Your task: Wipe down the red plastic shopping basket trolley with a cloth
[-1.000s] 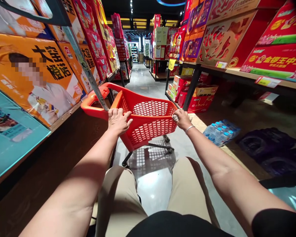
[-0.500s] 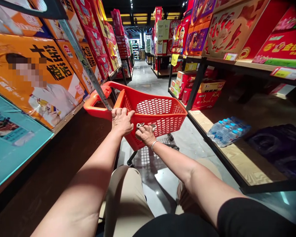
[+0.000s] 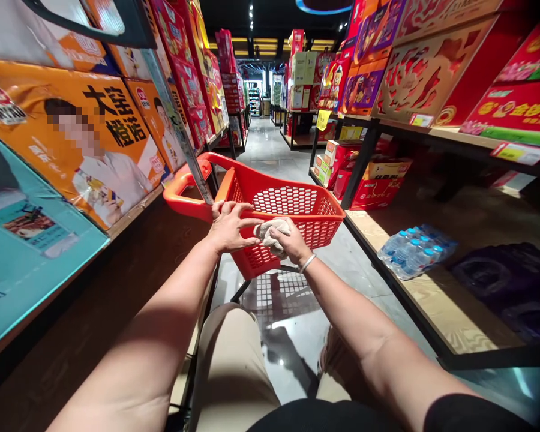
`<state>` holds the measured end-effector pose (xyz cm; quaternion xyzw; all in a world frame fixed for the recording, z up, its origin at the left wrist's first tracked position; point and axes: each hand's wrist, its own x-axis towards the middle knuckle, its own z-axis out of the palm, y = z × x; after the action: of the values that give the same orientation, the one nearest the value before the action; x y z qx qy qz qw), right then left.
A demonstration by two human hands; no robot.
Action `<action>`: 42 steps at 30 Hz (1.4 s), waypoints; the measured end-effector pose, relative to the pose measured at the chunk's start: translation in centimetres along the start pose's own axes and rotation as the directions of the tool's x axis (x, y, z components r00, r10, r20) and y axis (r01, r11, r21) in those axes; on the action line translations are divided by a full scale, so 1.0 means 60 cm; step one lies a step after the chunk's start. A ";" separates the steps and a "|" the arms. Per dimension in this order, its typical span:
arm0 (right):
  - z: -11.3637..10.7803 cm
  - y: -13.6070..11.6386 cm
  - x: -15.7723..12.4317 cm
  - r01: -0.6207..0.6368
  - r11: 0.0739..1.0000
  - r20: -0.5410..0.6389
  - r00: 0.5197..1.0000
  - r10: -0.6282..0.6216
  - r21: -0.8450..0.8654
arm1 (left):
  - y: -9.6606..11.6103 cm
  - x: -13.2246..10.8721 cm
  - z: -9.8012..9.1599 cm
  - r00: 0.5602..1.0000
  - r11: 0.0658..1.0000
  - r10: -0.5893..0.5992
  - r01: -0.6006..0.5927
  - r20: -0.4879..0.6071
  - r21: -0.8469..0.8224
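A red plastic shopping basket cart [image 3: 292, 204] with perforated sides stands on the floor in front of my knees. At its near rim, by the foot of the metal pole [image 3: 177, 126], my left hand [image 3: 229, 228] lies with its fingers spread. Those fingertips reach close to the cloth; whether they touch it I cannot tell. My right hand [image 3: 292, 241] is closed on a crumpled, light-coloured cloth [image 3: 270, 234], held at the near side of the basket. A pale bracelet circles the right wrist. The palms of both hands are hidden.
Stacked orange cartons [image 3: 94, 138] and a teal box [image 3: 36, 240] line the left shelf close to the cart. On the right, a shelf [image 3: 459, 327] holds a pack of small water bottles [image 3: 414, 249], with red gift boxes [image 3: 378, 186] further back. A tiled aisle [image 3: 263, 135] runs ahead.
My right hand has moved slightly right and up, and more of the cloth shows. The left hand's fingers have spread from the rim toward the cloth. The view has shifted slightly.
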<state>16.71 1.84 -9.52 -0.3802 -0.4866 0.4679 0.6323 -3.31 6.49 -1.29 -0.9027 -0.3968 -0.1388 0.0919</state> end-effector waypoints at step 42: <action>-0.217 -0.051 0.035 0.043 0.119 0.001 0.942 -0.335 -0.992 | 0.038 0.021 0.005 0.986 0.964 -0.164 0.160 0.000 0.210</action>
<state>30.19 2.68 -9.21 -0.6833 -0.6422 -0.0946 0.3343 -0.74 5.92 -1.29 -0.8537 -0.4824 -0.0954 0.1713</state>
